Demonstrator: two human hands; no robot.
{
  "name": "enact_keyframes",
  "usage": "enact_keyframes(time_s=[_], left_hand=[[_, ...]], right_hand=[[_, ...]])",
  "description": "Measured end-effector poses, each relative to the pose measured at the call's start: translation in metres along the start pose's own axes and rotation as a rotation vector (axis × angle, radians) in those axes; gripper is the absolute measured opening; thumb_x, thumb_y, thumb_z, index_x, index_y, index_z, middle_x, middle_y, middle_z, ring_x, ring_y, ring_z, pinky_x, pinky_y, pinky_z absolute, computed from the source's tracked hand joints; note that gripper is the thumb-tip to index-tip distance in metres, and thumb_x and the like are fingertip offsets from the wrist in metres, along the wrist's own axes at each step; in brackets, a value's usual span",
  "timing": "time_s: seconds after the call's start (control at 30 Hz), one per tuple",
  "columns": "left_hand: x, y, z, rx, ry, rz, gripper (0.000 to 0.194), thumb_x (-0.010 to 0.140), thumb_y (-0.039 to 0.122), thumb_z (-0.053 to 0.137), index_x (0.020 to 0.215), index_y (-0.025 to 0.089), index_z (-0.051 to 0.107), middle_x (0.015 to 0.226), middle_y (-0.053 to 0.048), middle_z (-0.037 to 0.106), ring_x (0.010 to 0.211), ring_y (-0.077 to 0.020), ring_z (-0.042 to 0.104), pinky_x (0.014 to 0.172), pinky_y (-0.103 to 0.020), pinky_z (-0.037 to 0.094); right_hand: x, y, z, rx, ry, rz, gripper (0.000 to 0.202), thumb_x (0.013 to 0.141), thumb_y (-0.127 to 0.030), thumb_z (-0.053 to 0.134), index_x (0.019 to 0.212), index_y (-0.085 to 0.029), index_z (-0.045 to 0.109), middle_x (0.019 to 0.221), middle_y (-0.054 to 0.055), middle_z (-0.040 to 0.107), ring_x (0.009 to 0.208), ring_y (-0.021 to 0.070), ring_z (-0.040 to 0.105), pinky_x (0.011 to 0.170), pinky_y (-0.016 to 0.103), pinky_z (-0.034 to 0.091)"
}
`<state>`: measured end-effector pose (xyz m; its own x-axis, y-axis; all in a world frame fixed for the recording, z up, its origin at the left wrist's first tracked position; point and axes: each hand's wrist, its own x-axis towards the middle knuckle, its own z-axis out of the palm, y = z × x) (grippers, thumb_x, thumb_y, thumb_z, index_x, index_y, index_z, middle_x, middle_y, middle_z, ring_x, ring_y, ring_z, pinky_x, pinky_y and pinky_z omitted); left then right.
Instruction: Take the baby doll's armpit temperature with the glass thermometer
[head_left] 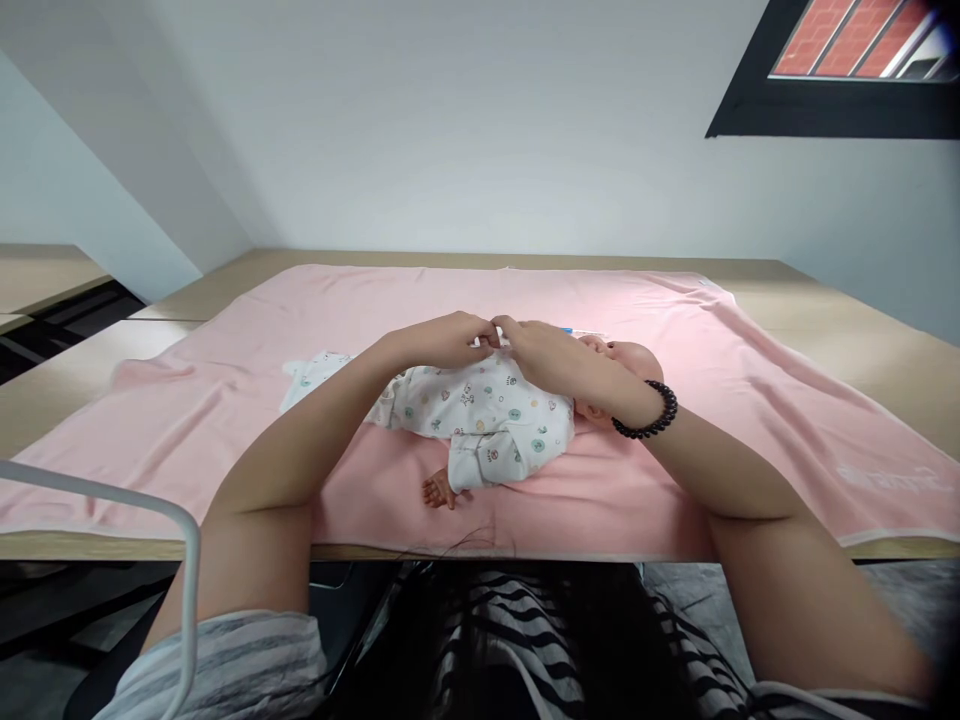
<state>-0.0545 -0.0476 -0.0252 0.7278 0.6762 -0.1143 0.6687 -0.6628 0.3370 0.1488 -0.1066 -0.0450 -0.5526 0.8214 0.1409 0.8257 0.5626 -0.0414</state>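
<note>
Left grip (486, 333) and right grip (504, 335) meet at the far side of the baby doll (491, 405), fingers bent over its clothed trunk; whether they pinch cloth or only rest there, I cannot tell, since my own knuckles hide it. The doll lies beneath my forearms, its head (639, 360) to my right and its near hand (439, 489) lying out toward me. I judge it light overall, the head and hand firm and rather smooth, so a bare hold there might slip. Its printed garment (465, 405) looks thin and soft, likely to bunch or stretch if tugged; fingertips suit the fabric, while the whole body would best be taken under trunk and neck together. Just beyond its head lies a slim blue-ended item (568, 330). Under everything spreads a pink cloth (225, 400), wrinkled and probably apt to slide, on the bench (832, 330) against the wall (450, 150).
</note>
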Motion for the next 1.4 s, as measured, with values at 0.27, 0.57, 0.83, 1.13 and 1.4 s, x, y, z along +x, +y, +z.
enact_keyframes(time_s=[0.27, 0.57, 0.83, 1.13, 1.4], left_hand=[[-0.006, 0.004, -0.007, 0.023, 0.018, -0.012, 0.022, 0.09, 0.037, 0.057, 0.1, 0.022, 0.07, 0.109, -0.006, 0.076, 0.09, -0.0224, 0.068, 0.072, -0.03, 0.046], [-0.016, 0.013, -0.012, 0.06, -0.003, 0.011, 0.015, 0.087, 0.035, 0.058, 0.084, 0.023, 0.066, 0.09, -0.004, 0.073, 0.077, -0.0215, 0.063, 0.065, -0.033, 0.041], [-0.016, 0.013, -0.009, 0.073, -0.026, 0.009, 0.012, 0.085, 0.032, 0.057, 0.078, 0.023, 0.062, 0.084, -0.004, 0.07, 0.073, -0.0216, 0.06, 0.065, -0.034, 0.039], [-0.014, 0.016, -0.009, 0.127, -0.033, -0.024, 0.013, 0.088, 0.03, 0.055, 0.085, 0.022, 0.065, 0.093, -0.005, 0.072, 0.079, -0.0221, 0.062, 0.066, -0.032, 0.04], [-0.014, 0.015, -0.012, 0.147, -0.082, -0.034, 0.016, 0.09, 0.031, 0.054, 0.095, 0.021, 0.066, 0.103, -0.006, 0.073, 0.085, -0.0208, 0.063, 0.066, -0.029, 0.041]], right_hand=[[0.011, -0.001, 0.01, 0.153, 0.045, 0.06, 0.016, 0.099, -0.006, 0.046, 0.113, -0.011, 0.052, 0.093, 0.007, 0.061, 0.075, 0.015, 0.047, 0.065, 0.028, 0.029], [0.006, 0.005, 0.002, 0.201, -0.042, 0.039, 0.013, 0.099, -0.012, 0.051, 0.087, -0.015, 0.054, 0.081, 0.003, 0.058, 0.072, 0.0126, 0.046, 0.066, 0.028, 0.028], [0.01, 0.005, 0.01, 0.196, -0.003, -0.016, 0.015, 0.097, -0.007, 0.049, 0.091, -0.013, 0.062, 0.086, 0.005, 0.06, 0.075, 0.0136, 0.047, 0.071, 0.027, 0.032], [0.01, 0.003, 0.013, 0.068, -0.038, -0.032, 0.019, 0.094, -0.003, 0.045, 0.083, -0.014, 0.055, 0.077, 0.004, 0.051, 0.069, 0.0135, 0.036, 0.068, 0.03, 0.026], [0.011, 0.008, 0.014, 0.21, -0.032, -0.016, 0.013, 0.088, -0.003, 0.052, 0.09, -0.015, 0.055, 0.086, 0.006, 0.057, 0.076, 0.0153, 0.047, 0.069, 0.028, 0.033]])
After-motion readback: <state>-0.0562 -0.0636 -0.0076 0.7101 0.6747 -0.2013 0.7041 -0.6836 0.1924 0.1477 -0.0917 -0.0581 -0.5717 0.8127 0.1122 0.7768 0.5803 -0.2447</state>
